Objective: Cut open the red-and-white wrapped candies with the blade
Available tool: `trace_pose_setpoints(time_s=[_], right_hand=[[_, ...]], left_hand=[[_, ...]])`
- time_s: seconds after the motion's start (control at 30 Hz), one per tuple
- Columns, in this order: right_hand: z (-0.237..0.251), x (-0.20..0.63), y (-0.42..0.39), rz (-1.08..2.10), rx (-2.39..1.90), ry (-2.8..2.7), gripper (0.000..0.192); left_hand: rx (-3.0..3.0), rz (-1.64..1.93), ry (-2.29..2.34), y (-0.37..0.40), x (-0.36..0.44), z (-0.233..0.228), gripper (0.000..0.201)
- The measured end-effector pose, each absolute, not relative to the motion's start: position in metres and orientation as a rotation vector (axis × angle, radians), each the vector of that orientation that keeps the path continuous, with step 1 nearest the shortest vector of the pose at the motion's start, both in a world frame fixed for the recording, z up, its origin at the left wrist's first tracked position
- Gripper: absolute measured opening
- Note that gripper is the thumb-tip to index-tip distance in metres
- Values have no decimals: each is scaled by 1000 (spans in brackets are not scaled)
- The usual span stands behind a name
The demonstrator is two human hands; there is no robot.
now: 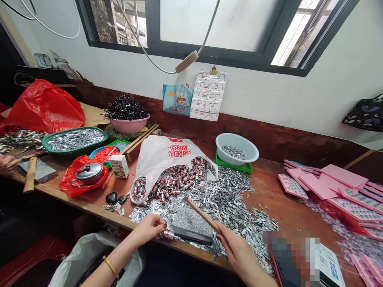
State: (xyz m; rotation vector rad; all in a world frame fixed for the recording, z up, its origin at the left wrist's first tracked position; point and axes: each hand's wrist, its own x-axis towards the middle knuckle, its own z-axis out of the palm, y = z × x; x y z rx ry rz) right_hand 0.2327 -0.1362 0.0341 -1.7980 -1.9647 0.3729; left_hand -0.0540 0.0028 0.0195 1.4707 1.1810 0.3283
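Note:
My right hand [236, 249] is wrapped round the wooden handle of a small hammer [203, 215]; its head is raised over a speckled stone block [191, 219]. A dark flat bar [191, 234] lies along the block's near side. My left hand [154, 229] is closed in a pinch at the table's front edge, on a small red-and-silver cylindrical metal part [170, 234] beside the bar's left end. Loose flat metal pieces [227, 207] surround the block. Behind it, similar red-and-silver parts [179, 177] spill from a white plastic bag [155, 151].
Keys [115, 205], a lidded pot [89, 172] and a small carton [119, 165] stand left. Behind are a pink basin [127, 125] and a pale blue basin [237, 139]. Pink boards [344, 175] lie right. Another person's hand [7, 163] is far left, near a mallet [30, 175].

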Motion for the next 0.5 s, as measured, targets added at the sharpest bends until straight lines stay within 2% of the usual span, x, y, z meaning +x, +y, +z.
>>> trace_pose_setpoints(time_s=[0.1, 0.17, 0.37, 0.5], right_hand=[[51, 217, -152, 588, -1659, -2052, 40], [53, 210, -160, 576, -1609, -2110, 41], [33, 204, -166, 103, -1622, -2056, 38], [20, 203, -167, -2, -1644, -2016, 36]], left_hand=[[1485, 296, 1209, 5, -53, 23, 26], [1497, 295, 1216, 5, -52, 25, 25], [1495, 326, 1199, 3, -52, 22, 20], [1454, 373, 1171, 0, -54, 16, 23]])
